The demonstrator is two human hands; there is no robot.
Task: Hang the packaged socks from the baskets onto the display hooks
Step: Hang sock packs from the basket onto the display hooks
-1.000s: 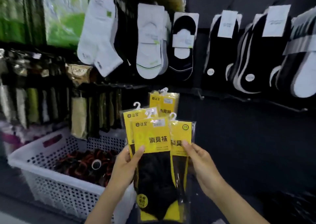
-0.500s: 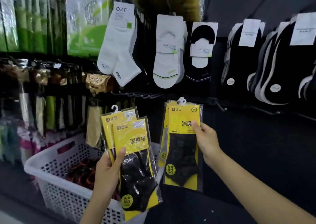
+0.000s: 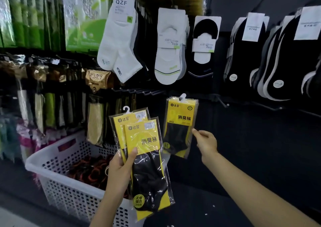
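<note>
A dim, dark display wall point(image 3: 251, 148) fills the view. High on it hangs a white sock point(image 3: 118, 41) marked QZF. Right of the white sock hang white liners point(image 3: 167, 53), a black pair point(image 3: 204, 53), then black socks point(image 3: 246, 62) with paper tags. Left of it are green packs point(image 3: 83, 18); below it, a gold pack point(image 3: 98, 78). Far below and left of it shows pale floor point(image 3: 10, 219).

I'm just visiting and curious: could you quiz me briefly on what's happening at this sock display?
1. True or false: the white perforated plastic basket stands on the person's left.
2. Which hand grips the overlapping yellow-and-black plastic sock packets? A the left hand; B the right; C both.
3. Fill in: the label on the hanging white ankle sock reads ___.
Key: 1 true; 2 A; 3 QZF.
</note>
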